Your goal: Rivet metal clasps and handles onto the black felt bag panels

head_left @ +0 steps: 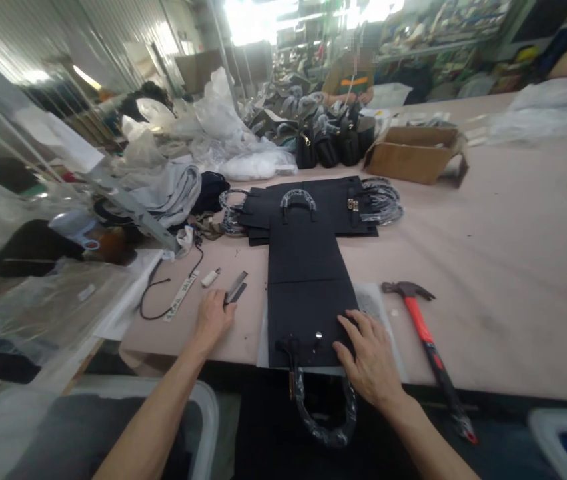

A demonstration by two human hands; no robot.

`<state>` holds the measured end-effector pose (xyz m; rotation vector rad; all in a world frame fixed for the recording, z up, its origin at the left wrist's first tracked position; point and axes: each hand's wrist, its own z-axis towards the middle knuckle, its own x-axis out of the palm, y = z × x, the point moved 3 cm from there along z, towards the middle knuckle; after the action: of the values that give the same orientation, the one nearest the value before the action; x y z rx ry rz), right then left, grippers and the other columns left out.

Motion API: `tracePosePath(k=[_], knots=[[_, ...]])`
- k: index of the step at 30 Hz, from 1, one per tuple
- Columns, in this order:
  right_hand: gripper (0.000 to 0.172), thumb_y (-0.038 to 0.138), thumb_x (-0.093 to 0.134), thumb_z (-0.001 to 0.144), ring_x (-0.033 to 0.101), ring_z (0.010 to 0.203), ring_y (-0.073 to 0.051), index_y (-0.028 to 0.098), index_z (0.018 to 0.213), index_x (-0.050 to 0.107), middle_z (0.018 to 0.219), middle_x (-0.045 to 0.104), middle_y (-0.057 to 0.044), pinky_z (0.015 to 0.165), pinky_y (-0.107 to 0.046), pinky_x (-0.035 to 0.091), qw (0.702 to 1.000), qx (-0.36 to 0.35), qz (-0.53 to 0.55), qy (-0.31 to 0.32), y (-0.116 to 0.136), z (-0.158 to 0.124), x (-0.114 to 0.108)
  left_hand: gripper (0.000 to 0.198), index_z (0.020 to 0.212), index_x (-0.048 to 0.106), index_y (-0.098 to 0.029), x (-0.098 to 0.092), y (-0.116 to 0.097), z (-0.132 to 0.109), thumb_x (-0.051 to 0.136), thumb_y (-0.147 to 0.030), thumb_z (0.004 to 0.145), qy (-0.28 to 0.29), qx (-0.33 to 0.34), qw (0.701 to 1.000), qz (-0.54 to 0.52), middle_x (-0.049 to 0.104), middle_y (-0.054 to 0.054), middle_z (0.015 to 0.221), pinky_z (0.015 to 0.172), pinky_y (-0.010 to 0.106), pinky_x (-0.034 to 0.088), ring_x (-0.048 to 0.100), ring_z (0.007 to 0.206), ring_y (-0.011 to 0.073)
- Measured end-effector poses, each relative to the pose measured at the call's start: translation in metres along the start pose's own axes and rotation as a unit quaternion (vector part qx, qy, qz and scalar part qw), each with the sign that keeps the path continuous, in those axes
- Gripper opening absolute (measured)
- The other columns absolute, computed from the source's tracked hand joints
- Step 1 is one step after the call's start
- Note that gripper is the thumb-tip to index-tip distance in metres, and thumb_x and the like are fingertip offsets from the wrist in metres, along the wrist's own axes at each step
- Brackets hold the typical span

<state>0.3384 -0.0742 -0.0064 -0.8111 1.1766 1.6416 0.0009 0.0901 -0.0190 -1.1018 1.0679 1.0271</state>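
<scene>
A flat black bag panel [308,287] lies unfolded on the table, with a wrapped handle [298,199] at its far end and another handle [323,417] hanging over the near edge. My right hand [370,357] rests flat on the panel's near right corner, fingers spread, beside a small metal stud [318,336]. My left hand [213,315] lies to the left of the panel with its fingers closed on a small dark metal tool [236,288].
A red-handled hammer [423,327] lies right of the panel. A stack of black panels [343,203], finished black bags [336,143], a cardboard box [416,153], plastic wrapping [223,127] and a black cord [163,293] lie farther off. Another person [356,73] sits at the far end.
</scene>
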Motion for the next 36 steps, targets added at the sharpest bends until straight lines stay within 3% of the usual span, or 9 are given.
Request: tracePosePath(k=[4, 7, 10, 15, 22, 26, 31, 34, 36], knots=[[0.041, 0.033, 0.051, 0.097, 0.041, 0.132, -0.035, 0.017, 0.134, 0.057, 0.140, 0.051, -0.014, 0.112, -0.056, 0.033, 1.000, 0.010, 0.007, 0.009, 0.003, -0.001, -0.003, 0.026, 0.111, 0.065, -0.010, -0.012, -0.017, 0.003, 0.054, -0.022, 0.091, -0.035, 0.011, 0.999, -0.001, 0.060, 0.021, 0.125, 0.106, 0.053, 0.043, 0.053, 0.122, 0.0378], [0.042, 0.033, 0.052, 0.096, 0.041, 0.132, -0.036, 0.016, 0.134, 0.057, 0.140, 0.050, -0.015, 0.113, -0.056, 0.032, 1.000, 0.015, 0.011, 0.018, 0.005, -0.001, -0.004, 0.026, 0.114, 0.065, -0.013, -0.024, -0.070, -0.029, 0.050, -0.024, 0.096, -0.048, 0.106, 0.985, -0.131, 0.063, 0.018, 0.128, 0.111, 0.051, 0.042, 0.055, 0.125, 0.0329], [0.042, 0.032, 0.054, 0.095, 0.041, 0.132, -0.036, 0.014, 0.133, 0.058, 0.140, 0.050, -0.016, 0.113, -0.056, 0.033, 1.000, 0.016, 0.011, 0.021, 0.006, -0.001, -0.005, 0.027, 0.122, 0.063, -0.020, -0.025, -0.135, -0.074, 0.052, -0.026, 0.098, 0.039, 0.222, 0.916, -0.332, 0.068, 0.010, 0.123, 0.107, 0.039, 0.051, 0.062, 0.118, 0.0234], [0.042, 0.032, 0.053, 0.095, 0.043, 0.130, -0.035, 0.017, 0.134, 0.057, 0.140, 0.051, -0.015, 0.110, -0.056, 0.036, 1.000, 0.004, 0.008, 0.003, 0.003, -0.003, -0.003, 0.021, 0.107, 0.068, -0.020, -0.007, -0.188, -0.096, 0.051, -0.018, 0.096, 0.044, 0.204, 0.882, -0.423, 0.074, 0.009, 0.107, 0.091, 0.035, 0.058, 0.071, 0.100, 0.0215], [0.042, 0.034, 0.053, 0.096, 0.046, 0.129, -0.035, 0.018, 0.135, 0.057, 0.139, 0.052, -0.014, 0.109, -0.057, 0.039, 1.000, -0.006, -0.015, -0.014, -0.003, -0.003, 0.003, 0.027, 0.083, 0.062, -0.018, 0.004, -0.174, -0.062, 0.045, -0.032, 0.098, 0.089, -0.057, 0.820, -0.562, 0.071, 0.004, 0.074, 0.059, 0.025, 0.056, 0.069, 0.066, 0.0159], [0.041, 0.035, 0.053, 0.096, 0.047, 0.129, -0.036, 0.020, 0.133, 0.058, 0.139, 0.053, -0.013, 0.108, -0.056, 0.040, 1.000, -0.005, -0.018, -0.023, -0.005, -0.003, 0.005, 0.021, 0.083, 0.064, -0.019, -0.016, -0.141, -0.046, 0.053, -0.032, 0.094, 0.029, -0.010, 0.881, -0.472, 0.066, 0.001, 0.070, 0.060, 0.023, 0.051, 0.064, 0.064, 0.0147], [0.042, 0.035, 0.053, 0.095, 0.047, 0.128, -0.036, 0.021, 0.134, 0.058, 0.139, 0.054, -0.012, 0.107, -0.057, 0.041, 0.999, -0.002, -0.010, -0.033, -0.007, -0.005, 0.007, 0.020, 0.094, 0.069, -0.014, -0.019, -0.081, -0.017, 0.052, -0.026, 0.095, -0.019, -0.067, 0.982, -0.177, 0.071, 0.013, 0.089, 0.077, 0.036, 0.053, 0.069, 0.086, 0.0272], [0.043, 0.037, 0.056, 0.093, 0.048, 0.128, -0.036, 0.023, 0.134, 0.058, 0.139, 0.054, -0.011, 0.106, -0.056, 0.042, 0.999, -0.003, -0.005, -0.046, -0.009, -0.006, 0.007, 0.023, 0.107, 0.069, -0.012, -0.012, -0.085, -0.005, 0.052, -0.022, 0.094, -0.016, -0.015, 0.994, -0.103, 0.069, 0.018, 0.109, 0.093, 0.041, 0.050, 0.067, 0.105, 0.0312], [0.046, 0.040, 0.060, 0.091, 0.048, 0.128, -0.036, 0.024, 0.134, 0.058, 0.140, 0.054, -0.011, 0.106, -0.056, 0.042, 0.998, -0.013, -0.004, -0.055, -0.010, -0.007, 0.007, 0.025, 0.111, 0.067, -0.011, -0.011, -0.102, 0.007, 0.051, -0.022, 0.095, -0.004, -0.024, 0.987, -0.159, 0.067, 0.020, 0.117, 0.102, 0.042, 0.046, 0.063, 0.116, 0.0314]])
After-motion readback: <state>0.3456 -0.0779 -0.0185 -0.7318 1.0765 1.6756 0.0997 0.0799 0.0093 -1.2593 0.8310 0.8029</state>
